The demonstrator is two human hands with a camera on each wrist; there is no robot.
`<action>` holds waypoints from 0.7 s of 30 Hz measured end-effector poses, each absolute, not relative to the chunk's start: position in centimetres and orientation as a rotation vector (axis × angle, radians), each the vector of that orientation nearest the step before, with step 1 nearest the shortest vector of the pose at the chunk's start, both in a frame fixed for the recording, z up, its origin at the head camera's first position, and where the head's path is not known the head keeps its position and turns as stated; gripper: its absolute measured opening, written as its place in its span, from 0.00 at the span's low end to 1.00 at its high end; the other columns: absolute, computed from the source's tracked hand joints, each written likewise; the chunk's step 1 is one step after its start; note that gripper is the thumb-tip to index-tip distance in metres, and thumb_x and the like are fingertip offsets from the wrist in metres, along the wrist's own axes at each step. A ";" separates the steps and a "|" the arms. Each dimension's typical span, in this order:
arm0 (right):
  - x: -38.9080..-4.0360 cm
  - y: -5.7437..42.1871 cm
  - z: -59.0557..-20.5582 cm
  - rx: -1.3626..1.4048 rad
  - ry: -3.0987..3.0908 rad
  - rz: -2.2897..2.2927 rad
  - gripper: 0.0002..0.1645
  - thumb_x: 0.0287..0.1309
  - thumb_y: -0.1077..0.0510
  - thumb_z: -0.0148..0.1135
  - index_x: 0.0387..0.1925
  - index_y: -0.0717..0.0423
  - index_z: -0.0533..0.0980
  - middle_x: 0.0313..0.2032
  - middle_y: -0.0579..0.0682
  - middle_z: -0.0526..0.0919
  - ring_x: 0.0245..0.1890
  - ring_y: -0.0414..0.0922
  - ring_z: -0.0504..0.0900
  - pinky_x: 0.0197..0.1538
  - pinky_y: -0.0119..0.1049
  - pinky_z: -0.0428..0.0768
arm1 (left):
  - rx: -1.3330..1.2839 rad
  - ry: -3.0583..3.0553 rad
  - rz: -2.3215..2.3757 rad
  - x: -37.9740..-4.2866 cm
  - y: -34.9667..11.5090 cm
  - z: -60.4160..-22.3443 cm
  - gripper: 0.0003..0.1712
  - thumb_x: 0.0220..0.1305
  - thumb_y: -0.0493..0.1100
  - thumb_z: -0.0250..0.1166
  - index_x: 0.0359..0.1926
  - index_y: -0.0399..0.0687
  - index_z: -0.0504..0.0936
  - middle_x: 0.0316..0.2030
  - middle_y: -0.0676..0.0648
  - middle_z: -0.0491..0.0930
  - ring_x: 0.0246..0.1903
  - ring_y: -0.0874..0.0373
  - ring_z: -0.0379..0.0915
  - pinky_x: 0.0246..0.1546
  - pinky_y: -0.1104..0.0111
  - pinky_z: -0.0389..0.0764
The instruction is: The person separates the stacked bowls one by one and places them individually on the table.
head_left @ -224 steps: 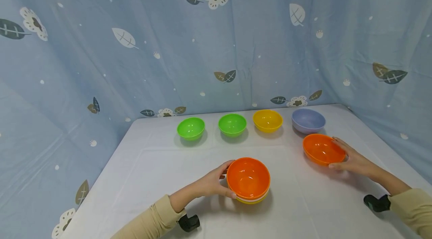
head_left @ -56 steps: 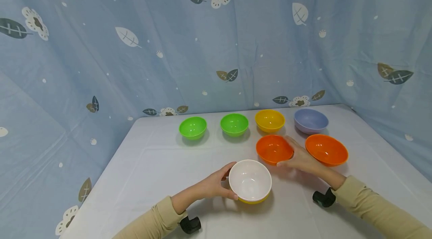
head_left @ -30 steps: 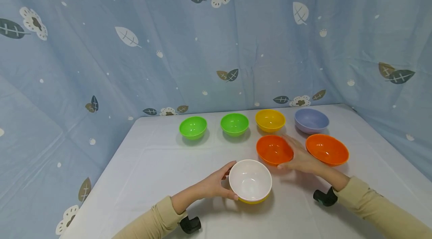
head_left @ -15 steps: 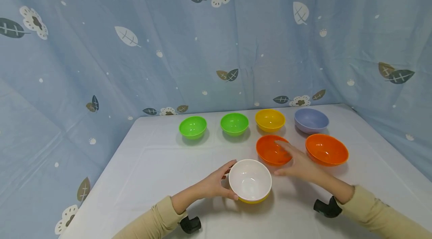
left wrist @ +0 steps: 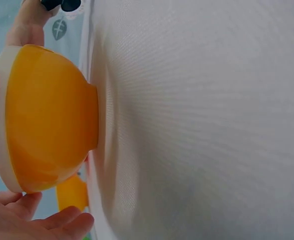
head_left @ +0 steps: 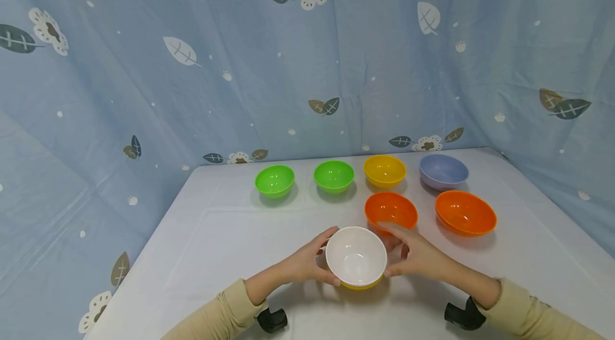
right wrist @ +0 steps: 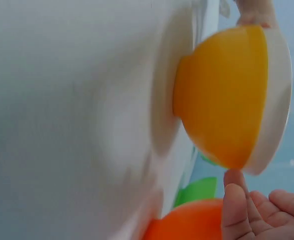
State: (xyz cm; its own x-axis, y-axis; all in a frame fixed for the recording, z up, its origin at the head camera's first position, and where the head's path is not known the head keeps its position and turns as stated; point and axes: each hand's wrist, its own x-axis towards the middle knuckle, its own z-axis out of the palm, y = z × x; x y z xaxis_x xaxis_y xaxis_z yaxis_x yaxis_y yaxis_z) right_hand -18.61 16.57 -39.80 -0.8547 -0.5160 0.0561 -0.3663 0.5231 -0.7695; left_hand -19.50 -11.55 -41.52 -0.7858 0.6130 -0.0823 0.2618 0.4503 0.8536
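A white bowl [head_left: 356,255] sits nested in a yellow bowl [right wrist: 222,85] on the table, showing only its rim band in the wrist views. My left hand [head_left: 305,262] holds this pair at the left side, thumb at the near rim and fingers curved around the far side. On the opposite side, my right hand [head_left: 420,254] is spread beside the pair, its thumb close to the rim. In the right wrist view a fingertip meets or nearly meets the yellow wall; contact is unclear. Behind these fingers stands an orange bowl [head_left: 390,209], partly hidden.
Along the back stand a green bowl [head_left: 274,181], another green bowl [head_left: 333,176], a yellow bowl [head_left: 384,171] and a lavender bowl [head_left: 443,171]. A wider orange bowl [head_left: 465,213] stands at the right. White cloth covers the table [head_left: 230,238]; a patterned curtain [head_left: 240,78] hangs behind.
The smaller orange bowl left the stack and now stands behind it, right of centre. My right hand released it and moved toward me to the nested pair. My left hand stayed there.
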 end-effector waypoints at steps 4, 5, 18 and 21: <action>-18.3 16.1 -40.5 -0.843 2.515 -1.301 0.54 0.38 0.50 0.74 0.65 0.62 0.58 0.41 0.51 0.76 0.35 0.37 0.74 0.29 0.29 0.74 | 0.755 2.330 1.275 -19.4 -11.4 -41.4 0.60 0.41 0.41 0.76 0.70 0.43 0.46 0.66 0.43 0.55 0.62 0.47 0.57 0.60 0.55 0.63; -18.2 16.0 -40.6 -0.862 2.503 -1.315 0.54 0.38 0.51 0.75 0.65 0.64 0.57 0.42 0.52 0.76 0.35 0.36 0.74 0.29 0.29 0.74 | 0.759 2.332 1.273 -19.3 -11.4 -41.4 0.60 0.41 0.41 0.76 0.70 0.42 0.46 0.66 0.43 0.55 0.61 0.47 0.57 0.60 0.55 0.63; -18.1 15.3 -41.6 -0.886 2.508 -1.308 0.60 0.35 0.50 0.76 0.66 0.66 0.53 0.48 0.56 0.72 0.32 0.35 0.71 0.29 0.30 0.75 | 0.730 2.347 1.258 -19.0 -10.6 -41.6 0.66 0.36 0.39 0.77 0.71 0.44 0.41 0.69 0.42 0.45 0.68 0.47 0.43 0.63 0.47 0.53; -18.1 15.2 -41.6 -0.875 2.501 -1.305 0.61 0.35 0.49 0.76 0.67 0.65 0.53 0.48 0.55 0.73 0.32 0.36 0.71 0.30 0.31 0.75 | 0.715 2.367 1.238 -18.9 -10.4 -41.7 0.68 0.35 0.39 0.78 0.71 0.45 0.40 0.70 0.42 0.43 0.68 0.46 0.39 0.63 0.44 0.48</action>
